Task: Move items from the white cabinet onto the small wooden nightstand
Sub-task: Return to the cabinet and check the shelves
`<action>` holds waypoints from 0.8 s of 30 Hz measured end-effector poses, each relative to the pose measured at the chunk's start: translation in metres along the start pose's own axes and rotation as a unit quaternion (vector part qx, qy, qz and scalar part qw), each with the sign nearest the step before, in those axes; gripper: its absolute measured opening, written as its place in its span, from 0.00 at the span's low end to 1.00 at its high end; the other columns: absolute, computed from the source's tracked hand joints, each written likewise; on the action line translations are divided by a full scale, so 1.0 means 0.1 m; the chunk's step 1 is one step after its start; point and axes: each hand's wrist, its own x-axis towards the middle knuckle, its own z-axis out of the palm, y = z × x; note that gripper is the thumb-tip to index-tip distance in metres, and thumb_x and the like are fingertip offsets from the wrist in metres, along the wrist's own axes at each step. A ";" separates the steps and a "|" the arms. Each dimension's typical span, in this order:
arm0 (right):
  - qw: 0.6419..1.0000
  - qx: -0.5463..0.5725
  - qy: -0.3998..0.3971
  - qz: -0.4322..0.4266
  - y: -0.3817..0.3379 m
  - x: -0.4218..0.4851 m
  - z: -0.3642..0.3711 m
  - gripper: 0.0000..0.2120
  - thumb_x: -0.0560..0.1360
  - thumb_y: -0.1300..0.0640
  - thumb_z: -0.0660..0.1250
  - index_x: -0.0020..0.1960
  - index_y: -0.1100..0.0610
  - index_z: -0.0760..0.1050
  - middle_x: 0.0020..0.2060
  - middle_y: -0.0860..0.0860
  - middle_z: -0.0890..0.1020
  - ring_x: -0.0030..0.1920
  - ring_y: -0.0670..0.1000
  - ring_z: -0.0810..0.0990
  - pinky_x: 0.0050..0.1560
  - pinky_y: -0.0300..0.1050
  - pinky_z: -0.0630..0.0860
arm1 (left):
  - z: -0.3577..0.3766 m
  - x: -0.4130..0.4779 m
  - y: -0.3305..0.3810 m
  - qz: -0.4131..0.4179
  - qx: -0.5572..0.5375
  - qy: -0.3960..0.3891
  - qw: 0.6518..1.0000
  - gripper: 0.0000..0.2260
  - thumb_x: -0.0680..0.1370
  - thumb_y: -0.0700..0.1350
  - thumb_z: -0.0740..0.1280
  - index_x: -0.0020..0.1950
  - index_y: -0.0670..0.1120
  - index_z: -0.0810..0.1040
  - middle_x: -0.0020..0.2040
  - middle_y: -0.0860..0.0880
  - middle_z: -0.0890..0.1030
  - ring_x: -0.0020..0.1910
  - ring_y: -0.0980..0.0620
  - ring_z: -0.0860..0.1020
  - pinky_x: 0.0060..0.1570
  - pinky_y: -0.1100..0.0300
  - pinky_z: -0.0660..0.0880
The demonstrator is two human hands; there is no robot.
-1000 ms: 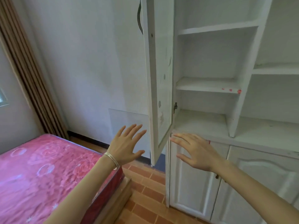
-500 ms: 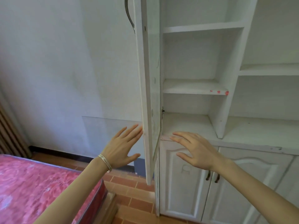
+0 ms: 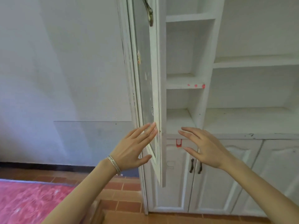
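Cabinet items were nowhere to be seen: the white cabinet stood in front of me with every open shelf bare, so whatever was left to move had to be elsewhere, perhaps behind the shut lower doors, though I could not tell. With nothing in sight I could only guess at weight or fragility, and I would have judged where to take hold once a thing showed itself. The small wooden nightstand did not show in my view either.

The tall glazed door hung open, edge toward me. It looked light but worn, its paint chipped, and I judged its glass pane best left alone, with any push put on the frame.

My left hand was spread flat, grip released, fingertips touching the door's frame low down, a bracelet on the wrist. My right hand hovered open and empty just beside the counter ledge, grasping nothing. Below lay a red tiled floor and a pink bed.
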 end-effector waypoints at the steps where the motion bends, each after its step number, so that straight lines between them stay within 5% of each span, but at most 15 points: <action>1: 1.000 -0.004 -0.005 0.008 0.08 -0.05 -0.02 0.26 0.75 0.41 0.53 0.70 0.49 0.64 0.67 0.48 0.70 0.65 0.47 0.68 0.63 0.43 0.62 | 0.05 0.10 0.07 0.001 -0.008 0.001 1.000 0.35 0.75 0.57 0.61 0.76 0.43 0.53 0.77 0.46 0.52 0.75 0.49 0.51 0.70 0.54 0.56; 6: 0.999 -0.024 -0.018 0.039 0.54 -0.26 -0.17 0.27 0.75 0.40 0.52 0.71 0.49 0.62 0.68 0.48 0.69 0.66 0.48 0.67 0.65 0.47 0.64 | 0.31 0.66 0.35 0.005 -0.014 0.014 1.000 0.37 0.73 0.56 0.61 0.76 0.44 0.52 0.77 0.45 0.52 0.75 0.49 0.51 0.69 0.53 0.58; 16: 0.999 -0.027 -0.026 0.035 1.60 -0.34 -0.42 0.26 0.75 0.41 0.54 0.71 0.49 0.61 0.67 0.50 0.70 0.66 0.51 0.68 0.64 0.48 0.64 | 0.73 1.90 0.64 -0.036 0.034 0.022 0.999 0.39 0.64 0.45 0.76 0.72 0.46 0.65 0.73 0.44 0.64 0.70 0.43 0.65 0.64 0.48 0.65; 24: 0.997 -0.047 -0.059 0.024 2.37 -0.10 -0.54 0.27 0.74 0.42 0.53 0.72 0.49 0.61 0.69 0.51 0.68 0.67 0.53 0.67 0.66 0.50 0.62 | 0.98 2.90 0.39 -0.079 0.091 0.018 0.993 0.42 0.67 0.50 0.75 0.75 0.46 0.58 0.75 0.44 0.56 0.74 0.42 0.55 0.70 0.45 0.58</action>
